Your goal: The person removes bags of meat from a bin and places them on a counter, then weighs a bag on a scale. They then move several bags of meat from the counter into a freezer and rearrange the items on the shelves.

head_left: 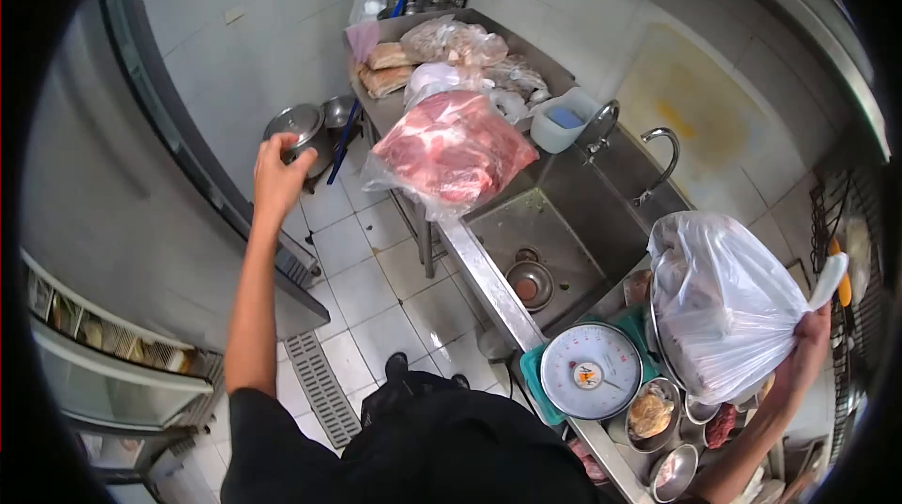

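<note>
My left hand (280, 170) is raised over the floor at the left, fingers curved and thumb apart, with nothing in it. Beyond it a lidded metal pot (297, 121) stands low by the wall. At the right, my right hand (814, 333) grips the gathered neck of a full white plastic bag (719, 293); what is inside is hidden. The bag sits above the counter, just behind a round-dial kitchen scale (611, 354) with a green body. A clear bag of raw meat (456, 147) lies on the steel counter by the sink.
The steel sink (587, 222) has two curved taps (665, 161) and a strainer at the drain. Several metal bowls (678, 468) with food stand beside the scale. More bagged food (451, 39) fills the far counter. An open fridge door (178, 166) is at my left; a drain grate (322, 387) crosses the floor.
</note>
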The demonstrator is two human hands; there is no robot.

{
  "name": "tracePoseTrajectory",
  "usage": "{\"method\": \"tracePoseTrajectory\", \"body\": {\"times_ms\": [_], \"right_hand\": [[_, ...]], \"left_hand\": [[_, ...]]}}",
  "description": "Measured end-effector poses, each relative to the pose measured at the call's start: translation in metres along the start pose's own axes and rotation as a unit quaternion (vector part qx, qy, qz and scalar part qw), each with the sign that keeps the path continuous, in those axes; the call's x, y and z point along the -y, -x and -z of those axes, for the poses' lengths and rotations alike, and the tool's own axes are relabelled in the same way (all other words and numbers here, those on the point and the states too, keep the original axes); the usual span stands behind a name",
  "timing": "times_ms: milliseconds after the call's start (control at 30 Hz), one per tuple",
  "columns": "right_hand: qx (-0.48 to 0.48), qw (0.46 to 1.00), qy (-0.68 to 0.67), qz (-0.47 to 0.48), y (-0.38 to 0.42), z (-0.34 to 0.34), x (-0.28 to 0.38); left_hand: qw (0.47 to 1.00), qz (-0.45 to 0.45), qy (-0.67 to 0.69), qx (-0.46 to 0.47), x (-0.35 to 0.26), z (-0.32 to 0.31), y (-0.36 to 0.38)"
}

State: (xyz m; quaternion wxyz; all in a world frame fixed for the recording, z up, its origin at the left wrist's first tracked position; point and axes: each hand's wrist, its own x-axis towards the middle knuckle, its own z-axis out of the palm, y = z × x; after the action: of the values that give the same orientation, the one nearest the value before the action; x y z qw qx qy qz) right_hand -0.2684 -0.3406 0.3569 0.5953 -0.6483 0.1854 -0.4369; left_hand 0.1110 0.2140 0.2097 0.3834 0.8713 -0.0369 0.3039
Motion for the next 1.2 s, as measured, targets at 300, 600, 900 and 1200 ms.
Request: {"method": "tracePoseTrajectory", "body": {"times_ms": [300, 600, 900, 1200], "right_hand": [[-0.015, 0.984, -0.179, -0.008, -0.09, 0.014, 0.023], [-0.023, 0.926, 0.176, 0.333, -0.006, -0.043, 0.059], [-0.031, 0.967, 0.01, 0.254, 0.017, -0.092, 0.094], [0.148, 0.955, -0.251, 0.053, 0.031, -0.259, 0.087]], "left_hand": [[0.956, 0.103, -0.267, 0.063, 0.107, 0.018, -0.007], [0.933, 0.147, -0.3, 0.133, 0.109, 0.025, -0.007], [0.819, 0.127, -0.456, 0.326, 0.138, 0.015, 0.019], [0.854, 0.094, -0.36, 0.363, 0.067, 0.074, 0.095]]}}
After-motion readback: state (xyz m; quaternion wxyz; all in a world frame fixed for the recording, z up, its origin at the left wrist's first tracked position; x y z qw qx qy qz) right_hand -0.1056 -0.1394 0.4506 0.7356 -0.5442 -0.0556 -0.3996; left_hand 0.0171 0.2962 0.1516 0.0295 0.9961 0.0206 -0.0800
